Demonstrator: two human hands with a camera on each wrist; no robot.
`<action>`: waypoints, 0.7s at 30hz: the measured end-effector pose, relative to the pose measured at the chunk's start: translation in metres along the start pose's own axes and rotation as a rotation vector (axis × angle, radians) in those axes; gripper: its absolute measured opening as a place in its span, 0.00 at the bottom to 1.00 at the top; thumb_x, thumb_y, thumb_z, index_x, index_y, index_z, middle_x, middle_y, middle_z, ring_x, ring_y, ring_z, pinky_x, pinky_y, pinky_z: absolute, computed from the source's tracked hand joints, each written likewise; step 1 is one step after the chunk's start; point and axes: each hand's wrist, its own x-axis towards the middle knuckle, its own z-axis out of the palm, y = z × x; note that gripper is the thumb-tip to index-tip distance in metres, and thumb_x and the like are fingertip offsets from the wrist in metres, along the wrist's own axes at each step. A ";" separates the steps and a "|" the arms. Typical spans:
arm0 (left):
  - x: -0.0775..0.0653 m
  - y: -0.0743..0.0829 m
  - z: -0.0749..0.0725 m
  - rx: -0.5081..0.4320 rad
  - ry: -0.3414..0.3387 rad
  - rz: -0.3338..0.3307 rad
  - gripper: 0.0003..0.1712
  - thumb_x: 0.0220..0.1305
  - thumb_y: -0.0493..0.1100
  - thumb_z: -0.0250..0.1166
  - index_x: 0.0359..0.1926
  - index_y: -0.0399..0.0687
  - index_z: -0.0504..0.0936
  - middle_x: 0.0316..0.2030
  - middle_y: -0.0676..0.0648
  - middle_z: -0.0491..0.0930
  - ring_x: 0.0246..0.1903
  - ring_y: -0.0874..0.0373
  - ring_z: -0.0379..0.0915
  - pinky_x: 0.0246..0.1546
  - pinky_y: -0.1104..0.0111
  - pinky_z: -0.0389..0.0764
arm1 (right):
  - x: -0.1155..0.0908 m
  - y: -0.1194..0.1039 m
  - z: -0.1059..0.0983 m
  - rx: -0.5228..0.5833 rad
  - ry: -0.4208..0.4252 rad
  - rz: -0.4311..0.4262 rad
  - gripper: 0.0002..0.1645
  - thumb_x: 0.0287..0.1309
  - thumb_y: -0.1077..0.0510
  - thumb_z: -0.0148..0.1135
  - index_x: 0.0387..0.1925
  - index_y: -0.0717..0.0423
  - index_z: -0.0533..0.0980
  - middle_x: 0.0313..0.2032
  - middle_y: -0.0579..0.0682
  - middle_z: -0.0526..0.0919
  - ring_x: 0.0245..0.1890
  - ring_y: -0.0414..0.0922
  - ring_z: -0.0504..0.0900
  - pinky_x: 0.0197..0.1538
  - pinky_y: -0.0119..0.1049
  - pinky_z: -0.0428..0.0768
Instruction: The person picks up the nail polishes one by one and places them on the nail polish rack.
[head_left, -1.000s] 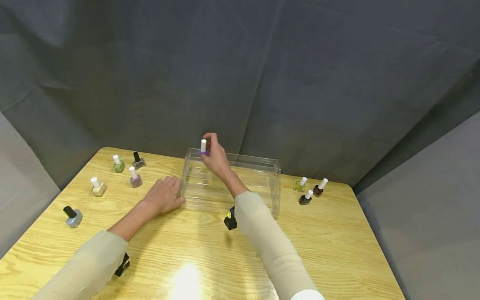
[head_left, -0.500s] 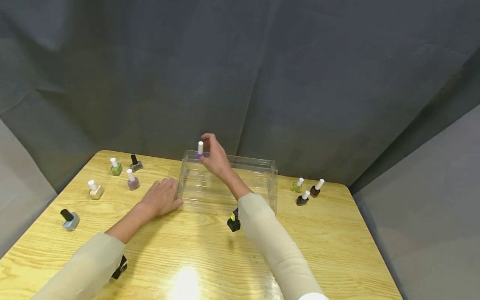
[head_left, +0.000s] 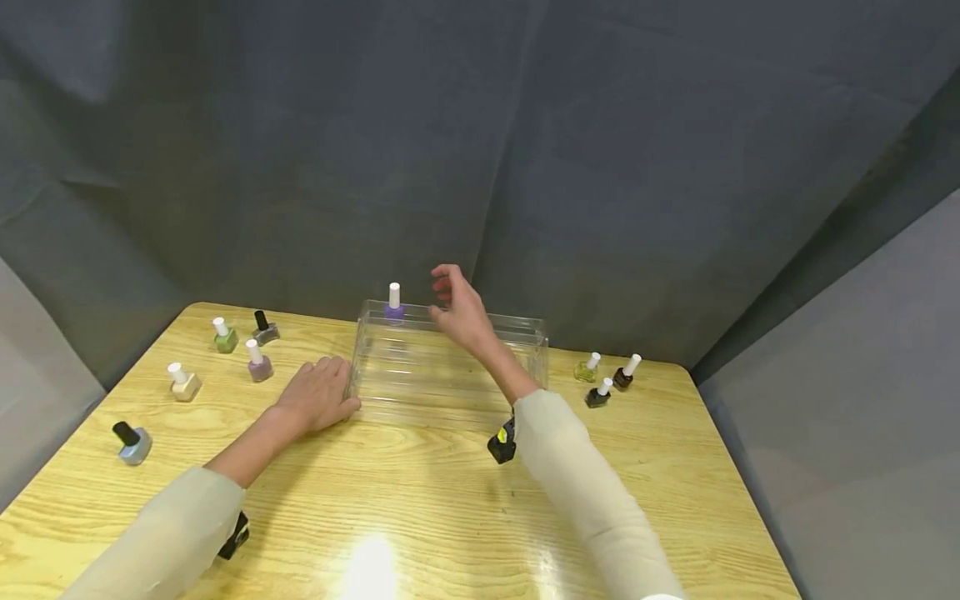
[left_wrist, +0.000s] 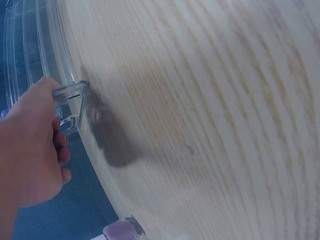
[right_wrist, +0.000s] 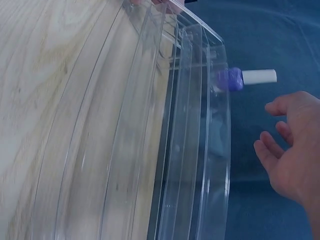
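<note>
A clear plastic tiered rack [head_left: 420, 367] stands toward the back of the table. My left hand [head_left: 315, 396] holds its left end, thumb at the front corner; in the left wrist view, my left hand's fingers [left_wrist: 61, 156] curl beside the clear end panel. A purple nail polish bottle [head_left: 394, 305] with a white cap stands upright at the left end of the rack's rear top tier. Right of that bottle, my right hand [head_left: 467, 317] hovers over the rack with loosely bent fingers and nothing in them. In the right wrist view, a gap separates its fingertips from the purple bottle [right_wrist: 231, 80].
Left of the rack stand several nail polish bottles: green [head_left: 225, 337], black-capped grey [head_left: 265, 330], mauve [head_left: 259, 365], cream [head_left: 184, 385] and pale blue [head_left: 135, 446]. To the right are yellow-green [head_left: 586, 371], dark brown [head_left: 623, 377] and black [head_left: 597, 397] ones. A dark curtain hangs behind.
My right hand has let go of the purple nail polish bottle and moved right, leaving it standing in the rack. My left hand stays at the rack's left end. The head view has shifted slightly.
</note>
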 end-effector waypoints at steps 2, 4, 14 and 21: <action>0.000 -0.001 0.000 0.003 0.000 0.002 0.21 0.59 0.57 0.56 0.36 0.43 0.65 0.30 0.48 0.62 0.30 0.52 0.58 0.29 0.61 0.59 | -0.003 0.003 -0.006 0.008 0.004 -0.008 0.34 0.50 0.68 0.63 0.58 0.52 0.60 0.48 0.52 0.71 0.49 0.50 0.73 0.52 0.39 0.70; -0.001 -0.001 -0.002 0.008 0.004 0.003 0.21 0.59 0.57 0.56 0.37 0.43 0.65 0.30 0.48 0.62 0.30 0.52 0.58 0.29 0.61 0.59 | -0.006 0.006 -0.012 0.009 0.004 -0.011 0.34 0.52 0.67 0.62 0.58 0.52 0.60 0.48 0.52 0.71 0.49 0.50 0.72 0.52 0.41 0.70; -0.001 0.000 -0.006 0.008 0.014 0.015 0.20 0.58 0.57 0.57 0.33 0.45 0.64 0.28 0.49 0.61 0.29 0.52 0.58 0.28 0.61 0.58 | -0.024 0.020 -0.044 0.033 0.033 -0.009 0.30 0.54 0.65 0.61 0.57 0.53 0.60 0.49 0.56 0.71 0.50 0.52 0.71 0.52 0.45 0.70; 0.001 0.003 -0.008 0.015 0.034 0.021 0.19 0.58 0.55 0.57 0.33 0.45 0.64 0.27 0.49 0.61 0.28 0.52 0.57 0.28 0.62 0.58 | -0.048 0.034 -0.073 0.050 0.082 -0.007 0.25 0.58 0.63 0.58 0.55 0.46 0.62 0.49 0.48 0.71 0.52 0.53 0.71 0.52 0.47 0.70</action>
